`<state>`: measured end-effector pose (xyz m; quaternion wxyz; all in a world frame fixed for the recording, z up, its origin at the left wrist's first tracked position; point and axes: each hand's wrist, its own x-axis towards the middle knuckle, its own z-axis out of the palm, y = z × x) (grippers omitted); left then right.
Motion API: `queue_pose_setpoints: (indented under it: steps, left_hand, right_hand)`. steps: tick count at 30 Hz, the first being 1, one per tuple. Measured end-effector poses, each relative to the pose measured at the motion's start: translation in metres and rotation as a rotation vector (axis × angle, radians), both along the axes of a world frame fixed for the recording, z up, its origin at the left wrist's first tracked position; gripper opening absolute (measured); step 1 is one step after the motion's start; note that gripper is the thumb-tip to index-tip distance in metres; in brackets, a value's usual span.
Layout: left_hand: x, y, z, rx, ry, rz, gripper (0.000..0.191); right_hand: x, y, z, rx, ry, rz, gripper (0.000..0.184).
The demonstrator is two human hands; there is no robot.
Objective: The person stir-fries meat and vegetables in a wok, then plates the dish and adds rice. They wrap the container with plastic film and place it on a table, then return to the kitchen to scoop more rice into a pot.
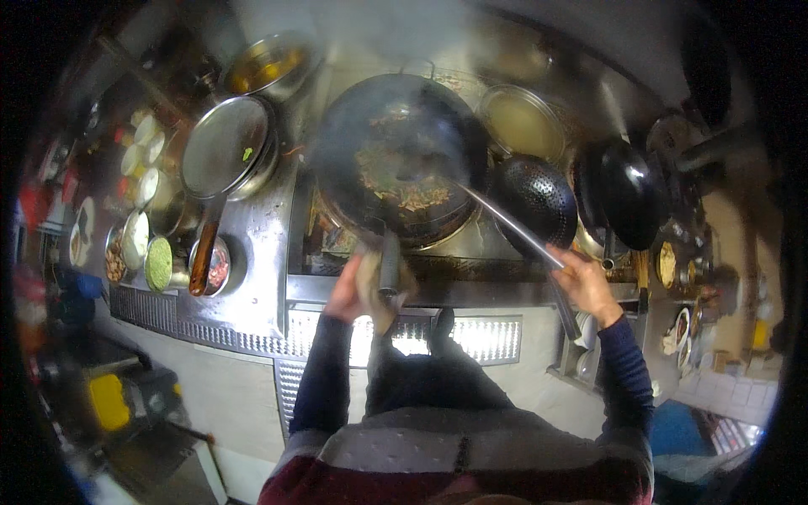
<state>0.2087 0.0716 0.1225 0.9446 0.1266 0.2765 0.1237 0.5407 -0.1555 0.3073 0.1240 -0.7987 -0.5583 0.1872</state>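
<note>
A large dark wok (344, 120) sits on the stove straight ahead, with chopped, browned and green food (410, 189) steaming in it. My left hand (347, 293) is at the wok's near side, closed around a cloth and the wok's handle (389, 262); the cloth is blurred. My right hand (584, 281) grips the long metal handle of a ladle or wok spatula (517, 226). That tool slants down leftward into the wok, where its head is hard to make out in the steam. A black perforated strainer (536, 199) lies right of the wok, left of the right hand.
Behind the strainer stands a pot of cloudy liquid (521, 123). Dark woks (631, 189) are at the right. On the left are a fine-mesh strainer (224, 148) with a wooden handle, a bowl of yellowish liquid (268, 63) and bowls of ingredients, one with chopped greens (159, 264).
</note>
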Motion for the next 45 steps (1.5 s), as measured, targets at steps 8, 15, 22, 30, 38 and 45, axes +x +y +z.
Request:
queue_pose_setpoints:
  steps: [8, 15, 22, 30, 38, 45]
  left_hand:
    - [0.029, -0.007, 0.057, 0.086, 0.225, -0.136, 0.024]
    - [0.028, 0.011, 0.045, 0.115, 0.229, -0.274, 0.021]
    - [-0.02, -0.029, 0.056, 0.515, 0.314, -0.261, 0.03]
    - [0.062, -0.059, 0.083, 0.69, 0.154, -0.241, 0.023]
    - [0.174, -0.185, 0.144, 0.908, -0.311, -0.472, 0.031]
    - [0.216, -0.31, 0.164, 0.726, -0.387, -0.777, 0.037]
  right_hand:
    - [-0.017, -0.041, 0.094, -0.233, 0.091, -0.021, 0.047]
    - [-0.051, 0.032, 0.008, -0.141, -0.24, -0.018, 0.042]
    - [-0.096, -0.059, -0.005, 0.145, 0.38, -0.492, 0.043]
    - [-0.134, -0.073, -0.019, 0.205, 0.526, -0.811, 0.042]
    - [-0.159, -0.145, 0.079, 0.663, 1.22, -1.016, 0.047]
    - [-0.138, -0.284, 0.083, 1.141, 1.716, -0.884, 0.036]
